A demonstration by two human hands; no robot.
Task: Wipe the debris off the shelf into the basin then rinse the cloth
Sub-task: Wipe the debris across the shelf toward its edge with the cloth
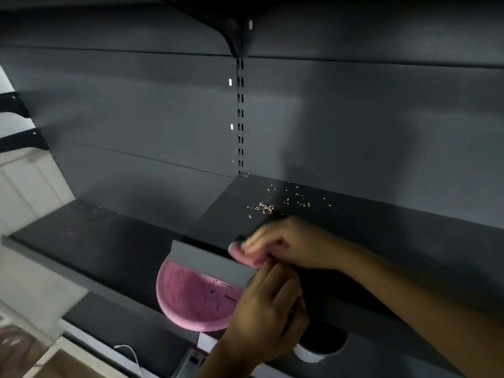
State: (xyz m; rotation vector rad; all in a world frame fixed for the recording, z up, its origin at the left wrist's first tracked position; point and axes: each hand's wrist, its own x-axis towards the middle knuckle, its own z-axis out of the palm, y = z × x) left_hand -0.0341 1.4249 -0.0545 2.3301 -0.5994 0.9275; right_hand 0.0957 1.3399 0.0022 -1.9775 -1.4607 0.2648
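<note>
Where debris (264,207) dots shelf (368,236), light dim; wall (24,192) perhaps white.

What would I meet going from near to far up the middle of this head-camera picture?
Left hand holding the pink basin → right hand holding the pink cloth → debris → back wall.

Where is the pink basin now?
In the head view the pink basin is below centre, tucked under the front edge of the shelf, the left hand holding its right rim, the cloth just above.
</note>
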